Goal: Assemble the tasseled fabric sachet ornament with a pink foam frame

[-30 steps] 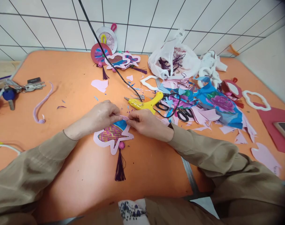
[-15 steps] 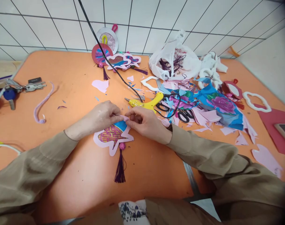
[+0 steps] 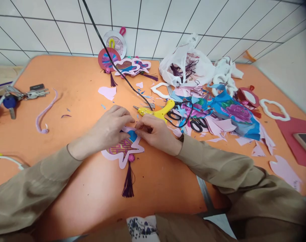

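Lying on the orange table is a pink-edged paper ornament [image 3: 122, 161] with a patterned fabric centre and a blue patch. From its lower side hang a pink bead [image 3: 131, 157] and a dark purple tassel [image 3: 128, 183]. My left hand [image 3: 108, 129] lies over its upper left part, thumb and fingers apart, covering much of the pattern. My right hand [image 3: 156, 134] pinches the upper right edge between thumb and fingertips. Just beyond the right hand rests a yellow glue gun [image 3: 158, 111], its nozzle pointing left.
Black-handled scissors [image 3: 198, 125], paper scraps and blue floral fabric [image 3: 239, 112] are heaped at right. Behind stand a white plastic bag [image 3: 165, 69] and finished ornaments [image 3: 127, 67]. A black cord [image 3: 102, 42] crosses above the table. Keys [image 3: 10, 102] and a lilac fuzzy stem [image 3: 40, 117] lie left.
My left hand's thumb and fingers have parted from their pinch at the top edge, and the hand now covers more of the ornament. The right hand stays at the edge.
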### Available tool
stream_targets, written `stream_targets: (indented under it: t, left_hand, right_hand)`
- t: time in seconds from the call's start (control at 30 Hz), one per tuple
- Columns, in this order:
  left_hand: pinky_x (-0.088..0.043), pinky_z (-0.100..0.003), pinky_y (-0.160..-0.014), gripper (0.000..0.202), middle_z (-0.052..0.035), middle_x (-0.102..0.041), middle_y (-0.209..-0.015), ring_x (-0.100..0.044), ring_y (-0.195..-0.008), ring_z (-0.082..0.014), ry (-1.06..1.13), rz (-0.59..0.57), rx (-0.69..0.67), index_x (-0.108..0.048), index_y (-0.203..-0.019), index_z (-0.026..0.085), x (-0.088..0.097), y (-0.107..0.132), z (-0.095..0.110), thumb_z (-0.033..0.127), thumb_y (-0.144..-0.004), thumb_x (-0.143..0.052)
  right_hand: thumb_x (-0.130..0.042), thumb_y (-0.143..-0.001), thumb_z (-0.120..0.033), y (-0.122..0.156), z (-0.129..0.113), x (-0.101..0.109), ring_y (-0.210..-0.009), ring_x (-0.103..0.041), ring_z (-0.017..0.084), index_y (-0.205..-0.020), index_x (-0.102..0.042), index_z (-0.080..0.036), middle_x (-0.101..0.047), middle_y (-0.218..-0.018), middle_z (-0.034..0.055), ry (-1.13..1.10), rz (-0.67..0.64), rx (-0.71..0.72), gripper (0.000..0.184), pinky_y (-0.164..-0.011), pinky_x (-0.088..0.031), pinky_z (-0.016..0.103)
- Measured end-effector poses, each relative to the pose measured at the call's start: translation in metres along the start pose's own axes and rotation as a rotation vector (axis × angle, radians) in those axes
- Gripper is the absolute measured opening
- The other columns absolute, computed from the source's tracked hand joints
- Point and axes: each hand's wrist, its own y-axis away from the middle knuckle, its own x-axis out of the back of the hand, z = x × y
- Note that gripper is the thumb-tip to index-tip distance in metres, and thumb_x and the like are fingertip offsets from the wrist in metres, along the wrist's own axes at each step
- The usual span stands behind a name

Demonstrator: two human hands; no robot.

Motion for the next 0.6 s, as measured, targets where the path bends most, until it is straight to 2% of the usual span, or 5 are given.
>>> stream_targets:
  t: [0.17,0.33,0.47,0.6]
  left_hand:
    - [-0.048,-0.042,-0.085,0.013,-0.0151,-0.063,-0.1,-0.055,-0.102,-0.0302,-0.187,0.004,0.023,-0.063,-0.09,0.011,-0.006,0.0022,0.0076,0.011,-0.079,-0.056]
    - [-0.049,-0.041,-0.075,0.008,-0.0123,-0.064,-0.089,-0.057,-0.09,-0.0295,-0.344,0.054,-0.005,-0.062,-0.08,0.013,-0.0085,0.0056,0.0064,0.016,-0.084,-0.056]
    - [-0.047,-0.038,-0.069,0.016,-0.0087,-0.061,-0.078,-0.055,-0.081,-0.0255,-0.35,0.067,-0.023,-0.061,-0.076,0.015,-0.011,0.0071,0.0031,0.018,-0.089,-0.053]
    - [-0.048,-0.038,-0.07,0.017,-0.0093,-0.062,-0.079,-0.055,-0.081,-0.0256,-0.344,0.068,-0.024,-0.062,-0.076,0.014,-0.0113,0.007,0.0021,0.017,-0.089,-0.052]
  right_hand:
    - [-0.063,-0.083,-0.013,-0.0005,-0.0024,0.0012,-0.06,-0.048,0.009,-0.075,-0.063,-0.015,-0.057,-0.069,-0.0013,-0.01,-0.022,-0.058,0.008,-0.056,-0.038,0.023]
    - [-0.061,-0.081,-0.01,-0.0009,-0.0033,0.0008,-0.06,-0.049,0.01,-0.073,-0.063,-0.016,-0.06,-0.068,-0.001,0.022,-0.004,-0.084,0.009,-0.058,-0.039,0.024]
    - [-0.06,-0.081,-0.01,-0.0011,-0.0038,0.0008,-0.061,-0.051,0.01,-0.074,-0.063,-0.016,-0.06,-0.068,-0.0003,0.047,-0.001,-0.082,0.01,-0.059,-0.039,0.025]
    - [-0.06,-0.081,-0.009,-0.0008,-0.0023,-0.0001,-0.062,-0.05,0.011,-0.076,-0.063,-0.015,-0.06,-0.069,0.0001,0.077,0.007,-0.058,0.009,-0.06,-0.04,0.025]
